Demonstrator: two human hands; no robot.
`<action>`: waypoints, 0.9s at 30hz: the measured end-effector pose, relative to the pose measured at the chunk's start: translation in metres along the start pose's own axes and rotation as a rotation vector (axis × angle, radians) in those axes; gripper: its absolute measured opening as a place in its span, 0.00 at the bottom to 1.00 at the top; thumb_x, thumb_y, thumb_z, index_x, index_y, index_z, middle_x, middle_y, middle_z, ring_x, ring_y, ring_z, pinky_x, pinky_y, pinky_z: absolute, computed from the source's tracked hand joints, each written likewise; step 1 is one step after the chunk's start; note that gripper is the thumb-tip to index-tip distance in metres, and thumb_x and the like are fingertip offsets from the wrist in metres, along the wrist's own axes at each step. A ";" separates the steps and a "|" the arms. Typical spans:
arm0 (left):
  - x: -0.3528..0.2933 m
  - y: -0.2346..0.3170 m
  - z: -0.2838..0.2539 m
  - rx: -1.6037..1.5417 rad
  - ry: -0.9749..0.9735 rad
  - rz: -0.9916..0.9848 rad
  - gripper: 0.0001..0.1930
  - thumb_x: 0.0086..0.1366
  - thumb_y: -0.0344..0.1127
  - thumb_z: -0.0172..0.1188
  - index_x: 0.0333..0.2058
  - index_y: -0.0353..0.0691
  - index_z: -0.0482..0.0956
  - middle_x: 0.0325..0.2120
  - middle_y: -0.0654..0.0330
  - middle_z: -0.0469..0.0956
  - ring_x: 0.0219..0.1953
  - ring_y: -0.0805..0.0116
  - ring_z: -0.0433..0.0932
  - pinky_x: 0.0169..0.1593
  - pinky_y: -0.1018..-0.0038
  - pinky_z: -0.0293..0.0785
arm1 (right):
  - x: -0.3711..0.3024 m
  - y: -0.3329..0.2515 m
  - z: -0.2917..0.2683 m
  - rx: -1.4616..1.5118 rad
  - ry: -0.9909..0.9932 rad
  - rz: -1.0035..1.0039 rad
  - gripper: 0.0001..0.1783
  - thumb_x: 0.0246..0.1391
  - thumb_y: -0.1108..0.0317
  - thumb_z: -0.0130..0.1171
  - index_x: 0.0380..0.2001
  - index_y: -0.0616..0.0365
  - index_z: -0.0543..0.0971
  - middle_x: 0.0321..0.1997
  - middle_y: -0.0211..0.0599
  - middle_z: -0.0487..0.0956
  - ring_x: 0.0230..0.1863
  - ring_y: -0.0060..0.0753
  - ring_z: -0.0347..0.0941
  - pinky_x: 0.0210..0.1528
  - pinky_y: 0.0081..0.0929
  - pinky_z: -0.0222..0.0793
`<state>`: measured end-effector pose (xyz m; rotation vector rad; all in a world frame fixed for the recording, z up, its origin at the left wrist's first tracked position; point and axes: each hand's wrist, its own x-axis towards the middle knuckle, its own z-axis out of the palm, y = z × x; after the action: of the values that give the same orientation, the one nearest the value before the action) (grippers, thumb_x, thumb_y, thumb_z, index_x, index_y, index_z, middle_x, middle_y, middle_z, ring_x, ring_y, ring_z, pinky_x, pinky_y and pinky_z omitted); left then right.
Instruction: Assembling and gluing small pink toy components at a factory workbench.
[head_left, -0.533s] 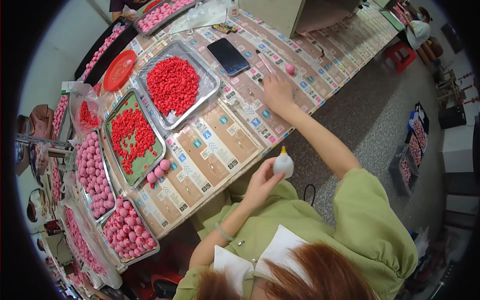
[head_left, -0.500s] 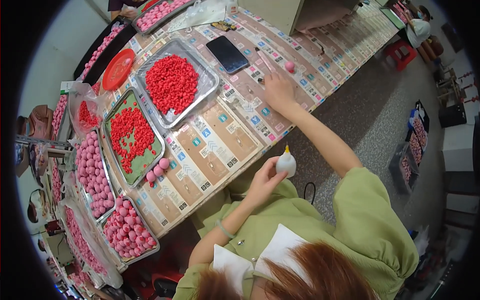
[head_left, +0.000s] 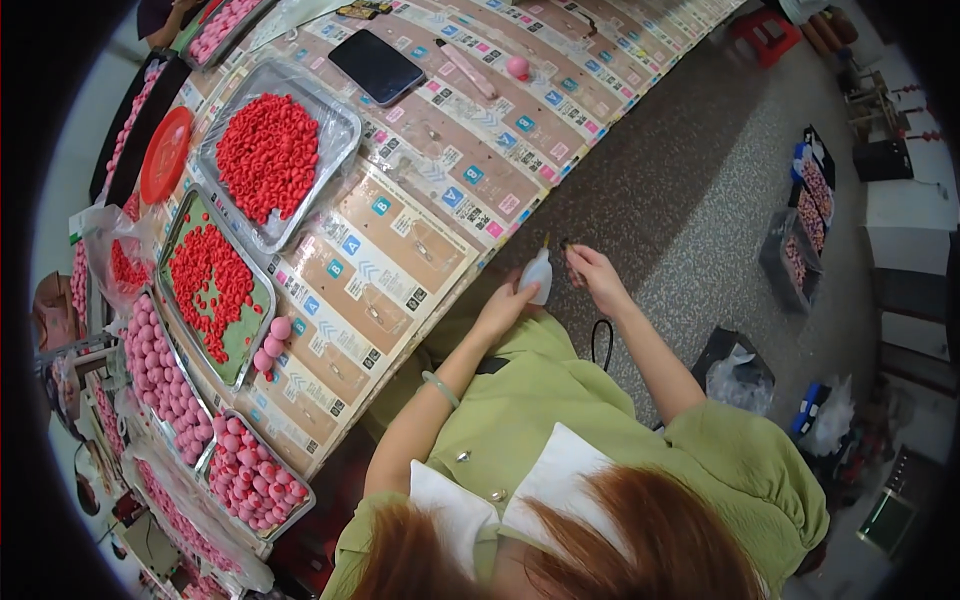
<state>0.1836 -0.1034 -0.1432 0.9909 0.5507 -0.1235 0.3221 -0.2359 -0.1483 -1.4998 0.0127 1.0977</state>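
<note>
Head view: the long brown table with printed paper strips [head_left: 420,235] ran to your left, bearing a foil tray of red rings [head_left: 270,155], a green tray of red pieces [head_left: 215,285] and trays of pink balls [head_left: 250,475], all well apart from your hands. Your left hand [head_left: 505,305] was closed around the small white squeeze bottle [head_left: 538,275] just off the table edge. Your right hand [head_left: 598,278] pinched at its thin nozzle; uncapping seemed in hand. Next move needed a steady bottle. Nothing blocked you.

A small workshop, as I see it.
Trays of red rings [head_left: 268,152] and pink balls [head_left: 255,478] line the long worktable [head_left: 420,215], left of frame.
</note>
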 end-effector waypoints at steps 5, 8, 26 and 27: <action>0.003 -0.001 -0.007 -0.012 0.079 -0.103 0.25 0.57 0.38 0.50 0.49 0.34 0.54 0.41 0.53 0.65 0.39 0.67 0.68 0.35 0.76 0.71 | 0.026 -0.001 0.026 -0.006 0.021 -0.063 0.14 0.52 0.58 0.46 0.32 0.58 0.67 0.22 0.29 0.69 0.14 0.17 0.61 0.13 0.14 0.53; 0.003 -0.001 -0.008 -0.020 0.096 -0.130 0.24 0.56 0.39 0.49 0.49 0.36 0.54 0.41 0.52 0.64 0.39 0.66 0.69 0.34 0.76 0.71 | 0.042 -0.005 0.023 -0.157 0.075 0.035 0.18 0.50 0.53 0.46 0.21 0.58 0.69 0.14 0.29 0.67 0.10 0.19 0.59 0.11 0.15 0.49; 0.006 -0.004 -0.009 0.013 0.101 -0.150 0.22 0.57 0.38 0.48 0.47 0.35 0.55 0.40 0.52 0.64 0.35 0.67 0.70 0.33 0.76 0.71 | 0.068 0.002 0.026 -0.293 0.169 0.081 0.22 0.43 0.53 0.47 0.11 0.61 0.73 0.06 0.33 0.66 0.04 0.22 0.55 0.07 0.22 0.46; 0.007 -0.005 -0.009 0.012 0.102 -0.150 0.22 0.57 0.38 0.48 0.47 0.35 0.55 0.40 0.52 0.64 0.35 0.67 0.70 0.33 0.76 0.71 | 0.068 0.002 0.027 -0.278 0.163 0.076 0.21 0.43 0.53 0.47 0.11 0.61 0.73 0.07 0.33 0.66 0.05 0.22 0.56 0.07 0.21 0.47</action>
<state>0.1838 -0.0979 -0.1544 0.9703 0.7190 -0.2110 0.3422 -0.1779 -0.1871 -1.8488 0.0310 1.0667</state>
